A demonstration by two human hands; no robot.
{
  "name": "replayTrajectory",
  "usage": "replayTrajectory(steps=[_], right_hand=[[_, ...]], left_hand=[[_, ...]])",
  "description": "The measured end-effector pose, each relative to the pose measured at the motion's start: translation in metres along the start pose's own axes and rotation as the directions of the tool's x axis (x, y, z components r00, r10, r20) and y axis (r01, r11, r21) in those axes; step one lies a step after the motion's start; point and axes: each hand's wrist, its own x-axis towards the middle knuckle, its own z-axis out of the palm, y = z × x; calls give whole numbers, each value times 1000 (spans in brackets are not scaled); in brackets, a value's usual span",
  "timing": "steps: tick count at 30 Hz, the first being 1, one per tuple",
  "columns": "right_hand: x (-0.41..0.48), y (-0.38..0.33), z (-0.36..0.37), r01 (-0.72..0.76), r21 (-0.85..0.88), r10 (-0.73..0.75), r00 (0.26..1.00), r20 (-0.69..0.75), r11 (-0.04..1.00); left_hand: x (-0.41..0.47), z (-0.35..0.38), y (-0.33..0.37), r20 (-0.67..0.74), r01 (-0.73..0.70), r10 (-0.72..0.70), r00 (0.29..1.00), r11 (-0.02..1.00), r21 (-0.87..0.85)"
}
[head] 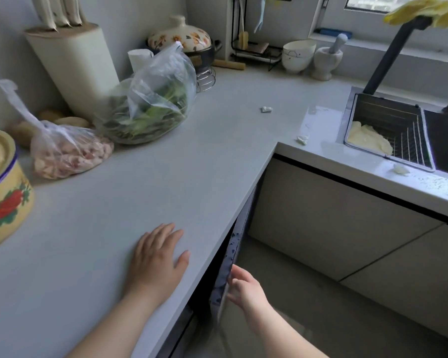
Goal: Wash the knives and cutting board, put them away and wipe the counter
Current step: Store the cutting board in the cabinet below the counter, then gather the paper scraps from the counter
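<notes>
Counter [166,177]: L hand [157,264] flat; R hand [246,290] grips upright wet board [228,262].

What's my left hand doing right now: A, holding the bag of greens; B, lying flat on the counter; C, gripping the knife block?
B: the left hand lies flat on the counter, fingers spread, holding nothing; the right hand grips a dark panel below.

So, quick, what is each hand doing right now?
Left hand: open, flat on the counter.
Right hand: fingers grip the edge of a dark wet board under the counter.
</notes>
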Motion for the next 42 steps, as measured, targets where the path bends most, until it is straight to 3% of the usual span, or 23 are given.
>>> replayTrajectory(steps=[10, 17, 21, 24, 25, 28, 31, 33, 37, 40, 42], right_hand=[[-2, -21, 26, 48, -195, -21, 990, 136, 980], [-14, -33, -5, 120, -364, -90, 991, 99, 924], [-23, -54, -33, 168, -359, -188, 982, -20, 918], [-27, -75, -50, 199, -344, -247, 964, -102, 918], [-27, -82, -55, 211, -348, -267, 956, -121, 914], [-22, -105, -67, 254, -385, -326, 936, -133, 887], [-14, -136, -81, 306, -478, -395, 913, -97, 824], [-5, -161, -94, 347, -530, -457, 885, -88, 774], [25, -224, -130, 392, -633, -564, 821, -88, 668], [62, -275, -158, 393, -691, -612, 786, -90, 607], [86, -308, -174, 367, -735, -617, 782, -89, 571]], left_hand=[[0, 5, -4, -107, -12, 11, 994, 1000, -8], [0, 5, -1, -148, -60, 63, 987, 998, 24], [12, -10, 1, -51, -93, 97, 994, 994, 62], [26, -29, 9, 129, -5, -2, 992, 999, 54], [31, -29, 8, 132, -30, 20, 991, 997, 69], [46, -36, 11, 151, -19, 22, 988, 1000, -20], [68, -49, 27, 129, 77, -45, 991, 963, -257], [88, -51, 42, 127, 97, -40, 991, 869, -484], [142, -45, 74, 138, 188, -131, 982, 567, -802], [194, -33, 97, 133, 210, -291, 947, 255, -944], [230, -23, 111, 210, 200, -394, 895, -67, -978]])
